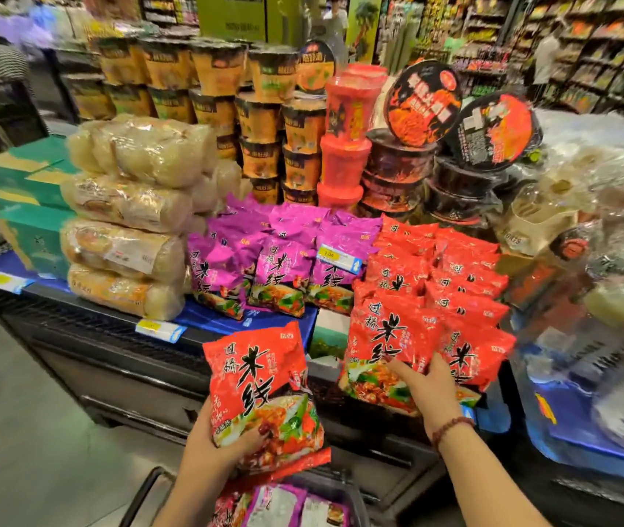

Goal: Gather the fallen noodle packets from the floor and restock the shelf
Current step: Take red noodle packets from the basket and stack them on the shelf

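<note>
Packets of red noodles [435, 283] are lying in overlapping rows on the shelf [86, 313], with purple packets [264, 260] just to their left. The left hand [219, 446] is gripping another red packet [261, 382] by its lower edge, holding it upright in front of the shelf, above a basket [143, 496] with more packets. The right hand [424, 382] is resting on the front shelf packet [378, 344], thumb spread; whether its fingers are clasping it cannot be told

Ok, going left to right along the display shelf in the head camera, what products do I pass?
Along the shelf: green boxes → stacked clear noodle bundles → purple packets → red packets → clear-wrapped goods.
</note>
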A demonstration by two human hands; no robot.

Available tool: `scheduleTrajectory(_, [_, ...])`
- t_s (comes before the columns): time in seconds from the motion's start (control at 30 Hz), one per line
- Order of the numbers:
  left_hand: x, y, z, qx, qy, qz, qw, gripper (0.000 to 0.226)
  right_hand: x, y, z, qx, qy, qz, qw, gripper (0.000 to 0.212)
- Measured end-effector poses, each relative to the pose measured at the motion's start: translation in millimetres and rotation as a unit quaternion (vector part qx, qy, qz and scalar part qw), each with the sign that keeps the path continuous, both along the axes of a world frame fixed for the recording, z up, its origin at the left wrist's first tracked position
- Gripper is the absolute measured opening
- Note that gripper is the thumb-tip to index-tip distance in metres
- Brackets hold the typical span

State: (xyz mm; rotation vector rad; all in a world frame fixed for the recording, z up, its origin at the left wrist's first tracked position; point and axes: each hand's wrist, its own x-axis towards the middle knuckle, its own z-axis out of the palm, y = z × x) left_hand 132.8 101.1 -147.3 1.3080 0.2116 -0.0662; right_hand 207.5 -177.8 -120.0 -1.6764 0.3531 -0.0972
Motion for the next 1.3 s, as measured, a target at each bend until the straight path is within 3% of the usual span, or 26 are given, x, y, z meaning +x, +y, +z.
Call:
scheduleTrajectory(0.07, [9.8,-10.9,0.3,0.004,0.003,0.0,1.0,0.091,23.9,-9.2,-9.2,-0.049,-0.008,0.012,0.999,0.032])
scheduleTrajectory(0.23, [27.6,-27.3,-1.1,0.021,0.026,0.031,0.999,0.115,52.1,-13.9,-36.7,-0.131,-0.03,0.013,0.991,0.038])
scheduleTrajectory(0.3, [31.9,-29.8,-3.2,0.026,0.033,0.039,0.998,0.112,52.7,-9.4,-49.4,-0.186,-0.063,0.012,0.98,0.049])
scheduleTrajectory(0.37, [34.9,-30.8,-5.4,0.035,0.036,0.05,0.997,0.102,50.4,-2.7,-57.8,-0.257,-0.074,-0.026,0.963,0.074])
scheduleTrajectory(0.4, [35.7,-31.8,-5.5,0.039,0.037,0.055,0.997,0.099,48.2,0.1,-59.7,-0.309,-0.085,-0.056,0.946,0.085])
scheduleTrajectory(0.47, [38.5,-33.8,-5.9,0.046,0.041,0.059,0.996,0.1,46.9,0.9,-60.4,-0.457,-0.17,-0.071,0.87,0.094])
scheduleTrajectory(0.57, [43.4,-38.9,-4.0,0.048,0.045,0.06,0.996,0.096,53.6,-7.2,-60.7,-0.611,-0.263,0.05,0.745,0.089])
scheduleTrajectory(0.67, [50.1,-43.7,-7.9,0.052,0.049,0.061,0.996,0.084,70.0,-20.0,-62.3,-0.654,-0.208,0.13,0.716,0.072])
scheduleTrajectory(0.77, [56.7,-48.4,-9.7,0.05,0.056,0.057,0.996,0.084,79.6,-27.4,-65.4,-0.658,-0.136,0.164,0.723,0.07])
scheduleTrajectory(1.1, [64.8,-62.2,3.3,0.038,0.044,0.024,0.998,0.091,67.5,-22.6,-62.7,-0.625,-0.085,0.22,0.744,0.072])
scheduleTrajectory(1.2, [70.0,-64.3,7.8,0.036,0.04,0.008,0.999,0.088,60.6,-21.0,-38.7,-0.498,-0.137,0.219,0.828,0.065])
scheduleTrajectory(1.3, [78.5,-72.3,11.6,0.042,0.031,-0.002,0.999,0.087,48.2,-8.9,-3.1,-0.243,-0.127,0.205,0.94,0.053])
